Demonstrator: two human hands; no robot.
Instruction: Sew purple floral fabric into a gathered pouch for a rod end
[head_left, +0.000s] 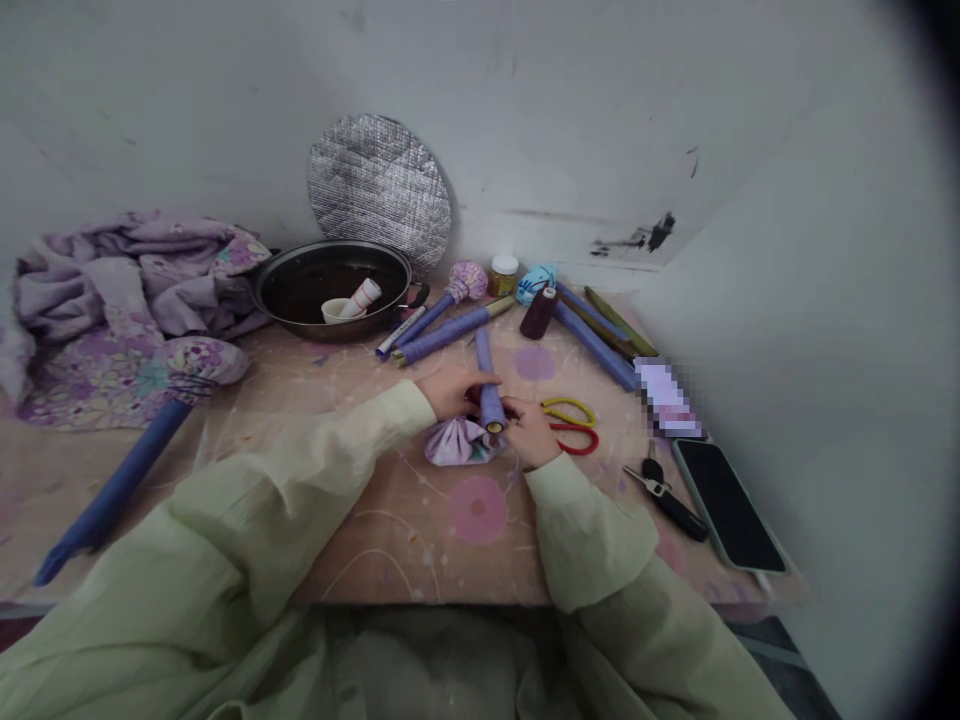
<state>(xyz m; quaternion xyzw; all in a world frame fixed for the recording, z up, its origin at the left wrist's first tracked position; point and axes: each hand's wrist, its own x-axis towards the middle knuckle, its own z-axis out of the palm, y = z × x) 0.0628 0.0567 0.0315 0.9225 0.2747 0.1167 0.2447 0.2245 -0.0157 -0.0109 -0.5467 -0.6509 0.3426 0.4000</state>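
Observation:
Between my two hands, near the middle of the table, is a short blue-wrapped stick [487, 380], its open round end pointing toward me. The fingers of my left hand [453, 391] close on it from the left. My right hand [529, 430] pinches its near end from the right. Just below the stick lies a gathered piece of purple floral cloth [459, 443], partly hidden by the stick and my left hand. Scissors [576, 428] with one yellow and one red handle rest right of my right hand, their blades hidden.
Behind my hands are a dark pan [285, 322], blue-wrapped sticks [450, 333], a thread spool [538, 314] and a small jar [503, 276]. Phone [731, 505] and keys [671, 503] lie right. A cloth-headed stick [127, 480] and floral fabric [97, 320] lie left.

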